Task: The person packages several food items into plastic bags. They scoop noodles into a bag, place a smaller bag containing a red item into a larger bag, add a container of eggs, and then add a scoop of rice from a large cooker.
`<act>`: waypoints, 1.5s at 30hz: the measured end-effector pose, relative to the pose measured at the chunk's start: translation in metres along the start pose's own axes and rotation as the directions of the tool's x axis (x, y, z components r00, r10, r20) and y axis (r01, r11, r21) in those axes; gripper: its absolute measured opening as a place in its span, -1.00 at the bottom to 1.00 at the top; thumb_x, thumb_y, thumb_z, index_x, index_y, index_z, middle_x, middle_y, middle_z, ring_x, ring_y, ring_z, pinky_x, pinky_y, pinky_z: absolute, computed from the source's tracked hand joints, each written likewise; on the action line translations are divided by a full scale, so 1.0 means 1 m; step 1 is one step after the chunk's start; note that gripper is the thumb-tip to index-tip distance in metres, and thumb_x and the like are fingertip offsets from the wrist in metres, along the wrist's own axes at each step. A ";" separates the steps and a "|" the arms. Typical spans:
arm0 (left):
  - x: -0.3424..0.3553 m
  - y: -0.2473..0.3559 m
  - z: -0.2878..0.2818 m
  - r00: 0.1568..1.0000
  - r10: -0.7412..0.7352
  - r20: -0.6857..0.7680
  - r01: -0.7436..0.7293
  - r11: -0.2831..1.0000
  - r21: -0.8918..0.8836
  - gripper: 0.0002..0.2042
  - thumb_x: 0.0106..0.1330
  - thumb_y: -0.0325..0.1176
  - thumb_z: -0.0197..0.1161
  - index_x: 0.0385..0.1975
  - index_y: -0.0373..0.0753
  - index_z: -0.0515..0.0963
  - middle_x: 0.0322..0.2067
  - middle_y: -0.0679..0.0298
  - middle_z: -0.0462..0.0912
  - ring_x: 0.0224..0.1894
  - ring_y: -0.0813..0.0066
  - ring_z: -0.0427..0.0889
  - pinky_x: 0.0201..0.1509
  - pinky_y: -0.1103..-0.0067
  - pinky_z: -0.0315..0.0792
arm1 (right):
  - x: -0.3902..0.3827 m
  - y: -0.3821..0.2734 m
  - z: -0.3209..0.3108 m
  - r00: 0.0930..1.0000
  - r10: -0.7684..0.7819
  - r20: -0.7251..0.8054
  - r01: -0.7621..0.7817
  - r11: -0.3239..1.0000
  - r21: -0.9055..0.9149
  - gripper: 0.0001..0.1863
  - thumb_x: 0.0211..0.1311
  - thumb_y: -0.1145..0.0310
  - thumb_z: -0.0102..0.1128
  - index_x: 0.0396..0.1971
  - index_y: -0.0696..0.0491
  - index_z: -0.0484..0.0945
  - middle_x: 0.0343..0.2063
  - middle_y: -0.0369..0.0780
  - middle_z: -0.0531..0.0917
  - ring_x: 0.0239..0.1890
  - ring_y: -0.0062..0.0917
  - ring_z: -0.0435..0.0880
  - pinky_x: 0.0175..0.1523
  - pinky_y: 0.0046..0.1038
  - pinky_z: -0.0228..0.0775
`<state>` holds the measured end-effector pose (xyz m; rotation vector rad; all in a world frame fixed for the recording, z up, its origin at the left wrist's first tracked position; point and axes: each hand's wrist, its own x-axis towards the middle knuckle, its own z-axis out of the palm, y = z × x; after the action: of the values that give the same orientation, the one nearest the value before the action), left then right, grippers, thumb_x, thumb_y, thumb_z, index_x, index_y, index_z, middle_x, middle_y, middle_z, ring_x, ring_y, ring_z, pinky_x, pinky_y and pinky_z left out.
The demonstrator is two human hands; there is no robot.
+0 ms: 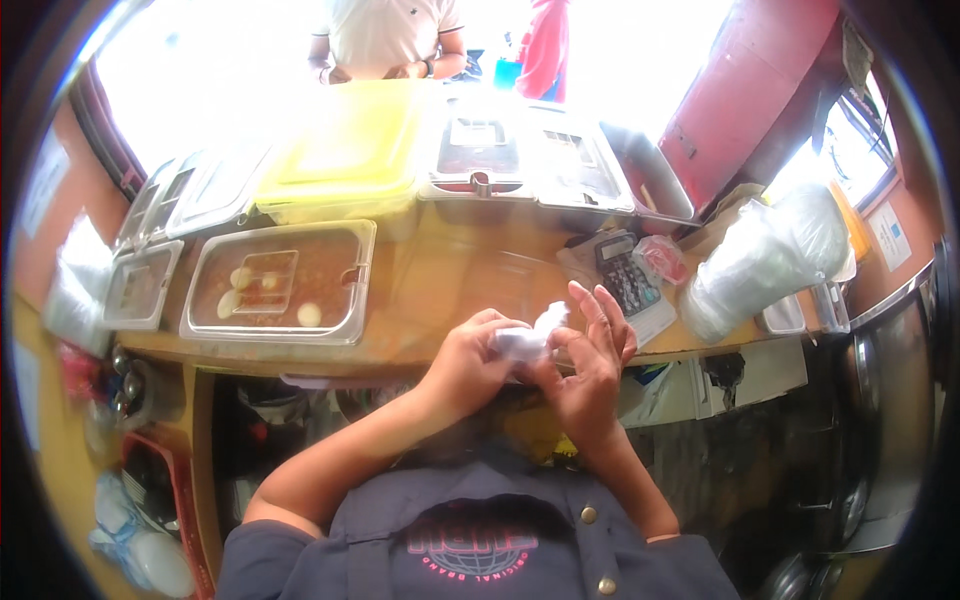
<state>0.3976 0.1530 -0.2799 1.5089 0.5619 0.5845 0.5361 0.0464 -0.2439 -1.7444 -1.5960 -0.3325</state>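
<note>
A small white bundle [522, 344], thin and crumpled with a twisted top, is held between my two hands above the counter's front edge. Whether it is plastic or paper I cannot tell. My left hand [465, 365] grips its left side, fingers closed. On its right side, my right hand [588, 372] pinches it with thumb and forefinger while the other fingers point up. Left of my hands lies a clear-lidded food pan [362, 300] with boiled eggs [309, 315] in a reddish-brown stew.
On the wooden counter [425, 270], a large yellow-lidded container [340, 150] stands behind the food pan. Lidded steel pans [480, 188] line the back. A calculator [618, 258] and a big roll of clear plastic bags [755, 260] sit right. One person [390, 40] stands across the counter.
</note>
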 end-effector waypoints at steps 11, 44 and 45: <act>-0.024 -0.015 -0.024 0.976 0.131 0.173 -0.011 0.826 -0.564 -0.63 0.30 -0.74 -0.01 0.04 -0.19 0.28 -0.15 0.31 0.49 -0.03 0.58 0.45 0.04 0.65 0.33 | -0.006 0.003 0.025 0.955 0.181 0.236 -0.276 0.833 0.479 -0.84 0.05 0.36 0.25 -0.38 0.10 0.62 0.24 -0.05 0.42 0.34 -0.16 0.27 0.40 -0.18 -0.06; 0.064 -0.063 -0.033 0.937 0.236 -0.258 -0.219 0.971 0.092 -0.82 0.30 -0.55 0.20 -0.13 -0.39 0.58 -0.27 0.24 0.62 -0.29 0.56 0.58 -0.21 0.65 0.45 | 0.153 0.239 -0.054 0.698 0.716 -0.028 -0.546 0.557 0.626 -0.63 0.28 0.55 0.03 0.09 0.26 0.40 -0.30 -0.06 0.67 -0.43 -0.42 0.72 -0.44 -0.45 0.62; 0.074 -0.067 -0.016 0.933 0.317 -0.170 -0.271 0.931 0.246 -0.81 0.29 -0.55 0.19 -0.12 -0.39 0.58 -0.22 0.24 0.61 -0.19 0.53 0.60 -0.12 0.64 0.47 | 0.154 0.309 -0.044 0.712 0.702 -0.022 -0.550 0.576 0.605 -0.65 0.23 0.58 0.07 0.03 0.26 0.47 -0.30 -0.08 0.67 -0.45 -0.43 0.70 -0.39 -0.45 0.61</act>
<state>0.4425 0.2162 -0.3453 1.7698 0.5761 0.9482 0.8685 0.1460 -0.2207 -1.5767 -0.6662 0.2495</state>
